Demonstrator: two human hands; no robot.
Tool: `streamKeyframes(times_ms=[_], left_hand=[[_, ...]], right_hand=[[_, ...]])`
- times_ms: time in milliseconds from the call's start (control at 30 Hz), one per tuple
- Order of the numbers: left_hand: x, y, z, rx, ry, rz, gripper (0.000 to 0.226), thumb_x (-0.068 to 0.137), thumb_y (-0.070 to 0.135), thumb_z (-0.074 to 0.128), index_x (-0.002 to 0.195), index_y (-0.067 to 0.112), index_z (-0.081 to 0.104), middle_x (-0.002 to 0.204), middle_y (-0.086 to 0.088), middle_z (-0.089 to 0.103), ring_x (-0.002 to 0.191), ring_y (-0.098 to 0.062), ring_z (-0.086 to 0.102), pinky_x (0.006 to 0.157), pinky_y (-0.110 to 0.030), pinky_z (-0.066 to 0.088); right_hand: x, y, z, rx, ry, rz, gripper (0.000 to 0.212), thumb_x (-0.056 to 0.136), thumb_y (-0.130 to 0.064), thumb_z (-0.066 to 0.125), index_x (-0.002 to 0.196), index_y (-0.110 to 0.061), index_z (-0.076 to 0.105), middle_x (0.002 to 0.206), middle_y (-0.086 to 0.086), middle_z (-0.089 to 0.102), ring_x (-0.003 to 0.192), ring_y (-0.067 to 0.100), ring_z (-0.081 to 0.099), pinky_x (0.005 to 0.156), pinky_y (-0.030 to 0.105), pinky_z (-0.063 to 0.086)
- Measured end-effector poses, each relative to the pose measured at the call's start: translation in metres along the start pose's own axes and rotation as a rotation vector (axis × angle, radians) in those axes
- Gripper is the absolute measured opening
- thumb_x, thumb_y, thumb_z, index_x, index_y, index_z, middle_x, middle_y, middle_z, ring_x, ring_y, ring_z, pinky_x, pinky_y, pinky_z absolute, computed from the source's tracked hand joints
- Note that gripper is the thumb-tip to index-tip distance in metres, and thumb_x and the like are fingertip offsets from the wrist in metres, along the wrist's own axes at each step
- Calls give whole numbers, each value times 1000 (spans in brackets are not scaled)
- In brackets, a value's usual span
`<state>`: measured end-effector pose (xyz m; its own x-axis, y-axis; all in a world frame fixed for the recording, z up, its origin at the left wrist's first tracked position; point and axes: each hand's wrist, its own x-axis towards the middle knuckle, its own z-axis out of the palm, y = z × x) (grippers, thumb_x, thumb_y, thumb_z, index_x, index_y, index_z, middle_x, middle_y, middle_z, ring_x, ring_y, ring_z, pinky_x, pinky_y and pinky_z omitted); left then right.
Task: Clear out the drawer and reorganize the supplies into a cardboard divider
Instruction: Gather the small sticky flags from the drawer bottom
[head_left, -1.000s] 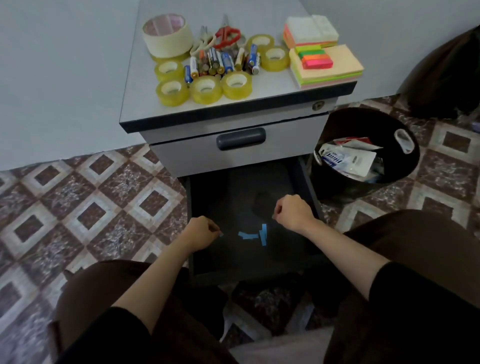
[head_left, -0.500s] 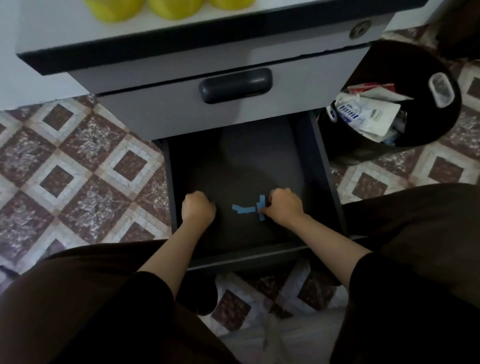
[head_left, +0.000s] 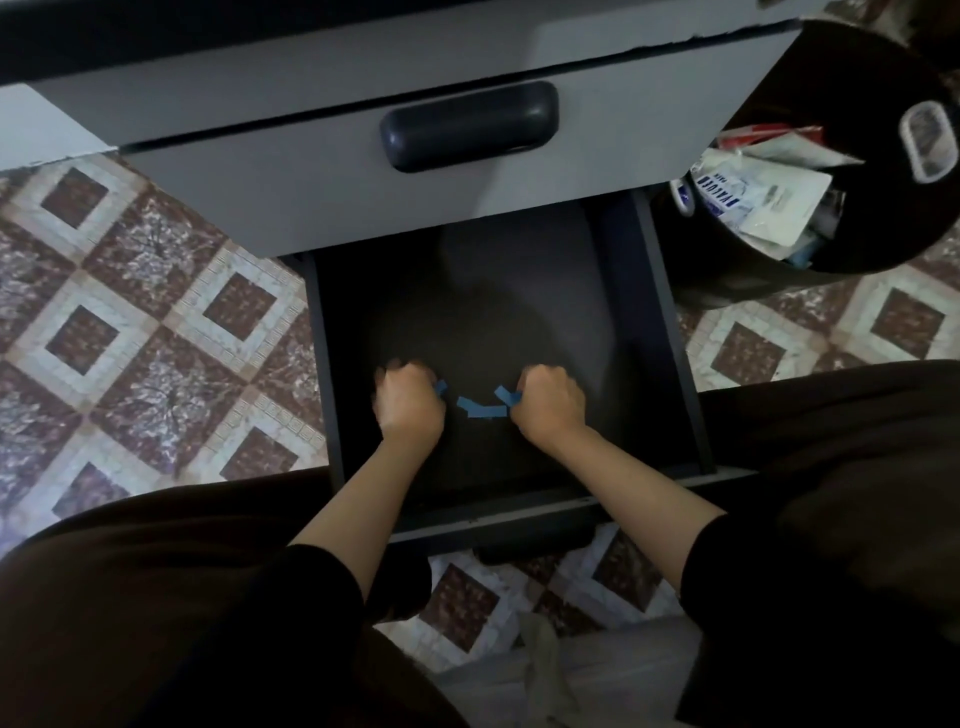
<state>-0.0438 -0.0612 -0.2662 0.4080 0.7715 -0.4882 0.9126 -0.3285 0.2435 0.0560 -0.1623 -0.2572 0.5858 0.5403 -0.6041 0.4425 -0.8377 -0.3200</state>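
- Two neighbours: the upper drawer overhangs the far end of my open drawer; a black bin stands right.
- My right hand pinches a blue strip; blue scraps lie between my hands.
- My left hand is curled and blurred; I cannot tell its grip.

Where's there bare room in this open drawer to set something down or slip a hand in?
Bare: the back half of the drawer floor, from the upper drawer front down to the left hand and right hand, plus along the right wall. Crowded: the front middle, where both hands pinch at blue scraps and the forearms cross the front edge.
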Motion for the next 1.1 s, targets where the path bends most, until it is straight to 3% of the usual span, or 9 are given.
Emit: streamKeyframes(times_ms=[67, 200, 367, 500, 600, 767, 900, 967, 1100], left_hand=[[-1, 0, 2, -28, -17, 36, 25, 88, 7, 58, 113, 8, 59, 120, -12, 53, 108, -25, 52, 84, -33, 48], [-1, -2, 5, -146, -80, 95, 11, 87, 8, 61, 91, 16, 57, 92, -2, 60, 78, -9, 54, 68, -23, 43], [3, 6, -2, -290, -189, 229, 22, 78, -7, 64, 81, 14, 60, 66, 6, 58, 64, -2, 56, 81, -25, 52], [0, 15, -8, -191, -326, 326, 24, 76, -3, 70, 98, 7, 67, 87, 1, 58, 77, -7, 56, 78, -17, 48], [-1, 20, -9, -112, -339, 346, 28, 77, 4, 72, 105, 6, 67, 101, 0, 55, 84, -7, 54, 78, -12, 42], [6, 22, -17, -42, -218, 375, 9, 79, 14, 71, 88, 16, 69, 94, 8, 51, 85, -4, 49, 80, -17, 40], [-4, 28, -11, 92, -442, 488, 9, 81, 15, 70, 85, 22, 67, 90, 8, 60, 85, -4, 54, 84, -22, 45], [-12, 28, -1, 171, -486, 544, 11, 83, 15, 66, 92, 20, 66, 93, 5, 65, 87, -6, 58, 82, -22, 45], [-21, 19, 11, 293, -371, 557, 39, 84, 21, 65, 119, 20, 50, 113, -2, 59, 101, -17, 57, 82, -29, 45]], right_hand=[[-1, 1, 1, 10, 29, -14, 18, 87, -9, 62, 105, -5, 62, 107, 11, 61, 97, 23, 60, 74, 29, 47], [-3, 1, 2, -4, 39, -50, 18, 87, -6, 61, 105, -3, 61, 109, 13, 60, 100, 25, 59, 77, 30, 47], [-3, 0, 2, 70, 21, -17, 28, 85, -9, 64, 112, -5, 57, 112, 13, 61, 104, 27, 60, 82, 32, 49], [1, 6, -4, 152, 0, 52, 25, 85, -6, 63, 110, -3, 62, 110, 14, 62, 101, 27, 60, 76, 28, 47], [7, 14, -11, 215, 37, 103, 23, 84, -6, 63, 107, 0, 66, 108, 16, 63, 99, 28, 61, 77, 29, 49], [15, 22, -18, 238, 92, 147, 18, 85, -12, 66, 102, -6, 68, 105, 12, 65, 99, 25, 61, 72, 28, 46], [18, 24, -15, 288, 116, 149, 15, 82, -11, 70, 97, -7, 69, 105, 13, 64, 100, 27, 61, 82, 31, 51], [19, 24, -12, 344, 109, 155, 8, 78, -8, 72, 84, -9, 68, 102, 15, 64, 93, 28, 64, 81, 38, 56], [21, 25, -9, 388, 102, 180, 17, 77, -5, 73, 71, -13, 60, 99, 15, 62, 86, 25, 65, 76, 40, 58]])
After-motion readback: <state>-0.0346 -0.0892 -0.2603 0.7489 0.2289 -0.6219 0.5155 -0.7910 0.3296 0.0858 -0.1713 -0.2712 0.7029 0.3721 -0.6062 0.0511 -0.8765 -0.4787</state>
